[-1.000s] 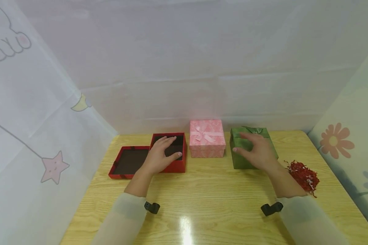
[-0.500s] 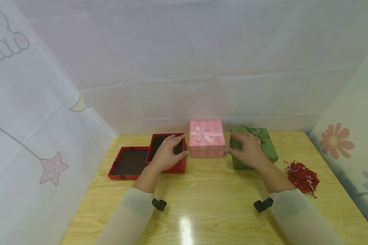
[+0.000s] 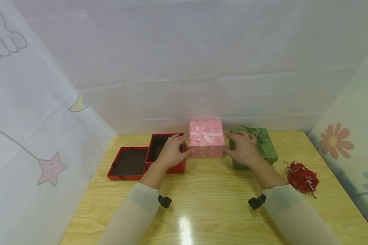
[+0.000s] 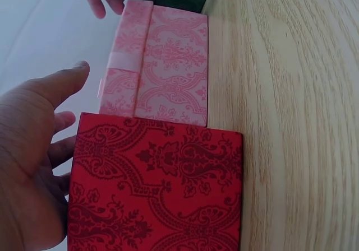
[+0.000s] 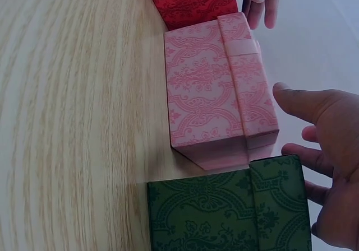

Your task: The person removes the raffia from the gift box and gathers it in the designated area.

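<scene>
A lidded pink gift box (image 3: pixel 207 139) with a ribbon bow stands at the back middle of the table. My left hand (image 3: pixel 171 152) hovers over the right part of the open red box (image 3: pixel 175 168), fingertips close to the pink box's left side. On the other side my right hand (image 3: pixel 244 149) hangs over the left part of the green gift box (image 3: pixel 268 148), its fingertips close to the pink box's right side. Both wrist views show the hands apart from the pink box (image 4: pixel 171 66), fingers and thumb spread and holding nothing.
Left of the red box lies its upturned lid (image 3: pixel 130 163), dark inside. A heap of red shredded paper (image 3: pixel 302 178) sits near the right edge of the wooden table (image 3: pixel 208 204). White cloth (image 3: pixel 202 68) hangs right behind the boxes.
Both hands have moved inward toward the pink box, the left hand to the right and the right hand to the left. The boxes have stayed in place.
</scene>
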Motion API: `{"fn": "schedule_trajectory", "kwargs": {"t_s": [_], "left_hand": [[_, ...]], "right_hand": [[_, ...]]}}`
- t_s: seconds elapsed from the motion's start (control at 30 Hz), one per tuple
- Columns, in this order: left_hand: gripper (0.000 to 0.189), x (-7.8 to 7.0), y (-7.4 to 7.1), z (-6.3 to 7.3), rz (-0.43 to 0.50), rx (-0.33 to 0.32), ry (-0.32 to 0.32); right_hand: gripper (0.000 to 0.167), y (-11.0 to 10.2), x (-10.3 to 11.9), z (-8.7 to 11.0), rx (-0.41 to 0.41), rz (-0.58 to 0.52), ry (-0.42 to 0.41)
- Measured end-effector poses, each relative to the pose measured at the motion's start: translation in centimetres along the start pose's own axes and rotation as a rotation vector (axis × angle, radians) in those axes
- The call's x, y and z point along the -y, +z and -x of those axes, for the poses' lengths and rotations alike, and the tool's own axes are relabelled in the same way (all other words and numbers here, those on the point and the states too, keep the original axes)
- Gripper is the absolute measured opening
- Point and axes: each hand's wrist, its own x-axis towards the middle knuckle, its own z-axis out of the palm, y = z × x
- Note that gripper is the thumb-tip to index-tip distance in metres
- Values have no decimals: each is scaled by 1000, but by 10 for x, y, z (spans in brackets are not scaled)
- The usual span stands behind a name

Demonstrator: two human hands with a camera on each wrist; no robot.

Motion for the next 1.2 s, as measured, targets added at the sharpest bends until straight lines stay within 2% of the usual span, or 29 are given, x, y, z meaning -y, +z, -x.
{"fn": "schedule_trajectory", "kwargs": {"t_s": [0.2,0.5,0.77,1.2], "left_hand": [[69,-5,2,-3,-20,2,-32],[69,-9,6,-9,-71,46,-91],[66,-14,9,-13,-106,75,-111],[50,-14,13,-18,-153,15,-140]], "right_hand": [[70,6,-1,-4,18,33,3],[72,13,1,-11,70,97,11],[62,14,4,-14,92,124,26],[46,13,10,-15,77,149,19]]}}
